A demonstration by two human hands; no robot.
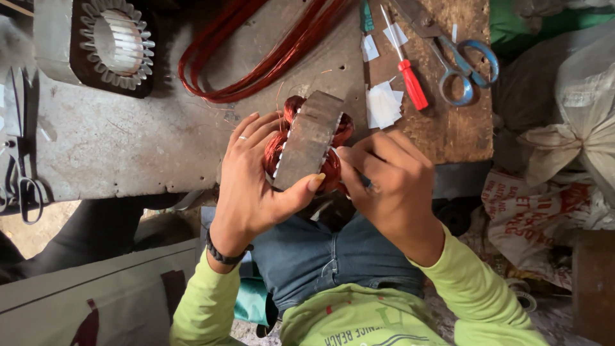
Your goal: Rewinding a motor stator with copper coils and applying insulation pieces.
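Wound stator (311, 141), grey steel core with copper coils, held at the near edge of the workbench (128, 147). Gripped by left hand (253, 182), fingers curled behind, thumb across the front. Right hand (391, 179) pinched narrow against its lower right coil.

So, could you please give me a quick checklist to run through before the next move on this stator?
1. Left hand gripping the stator: ok, thumb and fingers wrap it.
2. Right hand at the windings: ok, fingertips on the coil side.
3. Stator steadied at the bench edge: cannot tell, underside hidden.
4. Screwdriver and scissors near the right hand: ok.
5. Insulation papers ready: ok.
6. Spare wire away from the hands: ok.
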